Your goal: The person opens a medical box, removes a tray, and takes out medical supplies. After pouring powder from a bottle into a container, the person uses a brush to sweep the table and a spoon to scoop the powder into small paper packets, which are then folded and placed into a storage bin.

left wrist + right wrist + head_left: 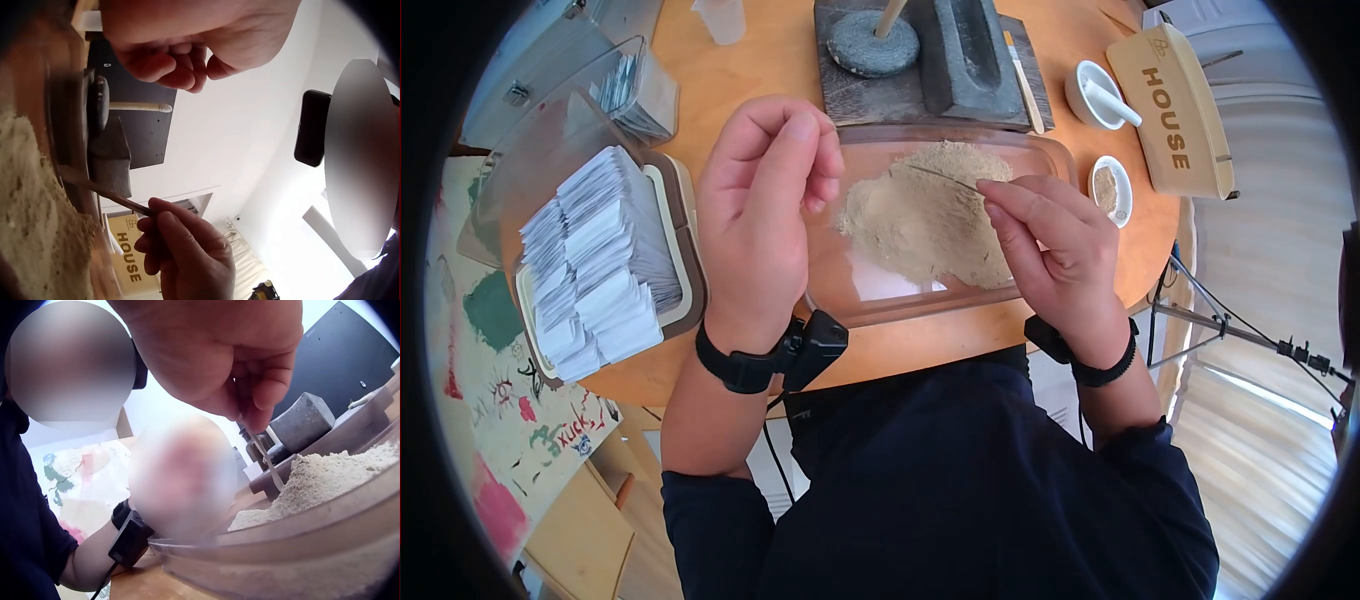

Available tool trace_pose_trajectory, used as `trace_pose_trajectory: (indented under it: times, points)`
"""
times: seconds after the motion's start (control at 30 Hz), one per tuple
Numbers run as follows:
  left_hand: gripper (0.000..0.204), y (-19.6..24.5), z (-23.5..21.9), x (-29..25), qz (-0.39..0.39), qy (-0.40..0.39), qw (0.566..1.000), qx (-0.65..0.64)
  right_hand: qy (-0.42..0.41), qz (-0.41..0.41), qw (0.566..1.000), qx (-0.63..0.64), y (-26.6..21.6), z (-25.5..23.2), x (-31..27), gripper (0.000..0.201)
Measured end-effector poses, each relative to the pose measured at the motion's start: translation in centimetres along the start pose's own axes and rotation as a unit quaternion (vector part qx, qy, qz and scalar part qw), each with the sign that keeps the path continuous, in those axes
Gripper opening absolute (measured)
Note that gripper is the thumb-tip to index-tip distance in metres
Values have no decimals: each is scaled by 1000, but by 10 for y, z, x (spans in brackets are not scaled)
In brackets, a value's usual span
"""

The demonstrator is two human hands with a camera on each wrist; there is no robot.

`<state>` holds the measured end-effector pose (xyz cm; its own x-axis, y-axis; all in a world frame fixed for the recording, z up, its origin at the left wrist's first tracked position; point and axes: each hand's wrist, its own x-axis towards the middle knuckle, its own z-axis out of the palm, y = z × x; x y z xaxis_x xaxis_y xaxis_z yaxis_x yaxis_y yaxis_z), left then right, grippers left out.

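Note:
In the head view my right hand (1060, 230) pinches a slim, dark spatula (945, 178) between thumb and fingertips. Its far end widens a little in the left wrist view and points over the heaped beige powder (930, 235). The powder lies in a clear, brown-rimmed plastic tray (920, 307). My left hand (765, 190) is raised by the tray's left side, fingers loosely curled with the thumb beside them. Nothing shows between its fingers. From the right wrist view, the spatula (267, 459) slants down, its tip overlapping the edge of the powder heap.
Behind the tray, a board carries a stone disc (850, 58) with a wooden handle, a stone trough (945, 80) and a brush (1027, 85). To the right are a mortar (1080, 100), a small bowl (1124, 185) and a HOUSE box (1175, 110). White packets (600, 250) fill a left container.

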<state>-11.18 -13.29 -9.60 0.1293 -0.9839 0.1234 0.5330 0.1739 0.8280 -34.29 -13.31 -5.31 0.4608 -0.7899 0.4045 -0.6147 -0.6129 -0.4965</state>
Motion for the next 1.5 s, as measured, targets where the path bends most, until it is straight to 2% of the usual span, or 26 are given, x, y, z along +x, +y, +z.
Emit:
trace_pose_trajectory:
  times: [0.23,0.37,0.47,0.67,0.73,0.97,1.03,1.17,1.23,1.37,1.47,1.5]
  points:
    - [14,0,-4,3,5,8,1000,4,-4,46,999,4,3,13,0,19]
    - [16,0,-7,4,11,2,1000,-4,-5,39,999,29,-1,20,3,19]
    - [21,4,-7,4,-1,25,1000,17,21,43,999,-2,-3,20,7,17]
    - [25,5,-11,7,5,6,1000,-8,29,36,999,-10,-8,29,17,15]
    - [27,4,-11,8,8,13,1000,-10,-4,-2,1000,24,-9,29,19,15]
    - [29,5,-15,8,8,-1,1000,-26,-27,36,998,50,-16,36,10,17]
    - [30,4,-17,9,10,-6,999,-38,-41,2,996,82,-17,41,9,17]
    - [30,4,-18,10,2,-5,999,-47,-49,12,996,80,-22,42,5,18]
    - [33,2,-16,12,17,27,997,-63,-61,10,991,115,-21,44,2,19]
    - [33,1,-18,13,13,25,997,-77,-82,-2,991,102,-24,39,-4,21]
    - [33,2,-18,13,13,26,997,-71,-94,25,988,123,-23,37,-10,22]
    - [32,2,-21,12,14,3,998,-66,-100,20,989,111,-25,33,-10,22]
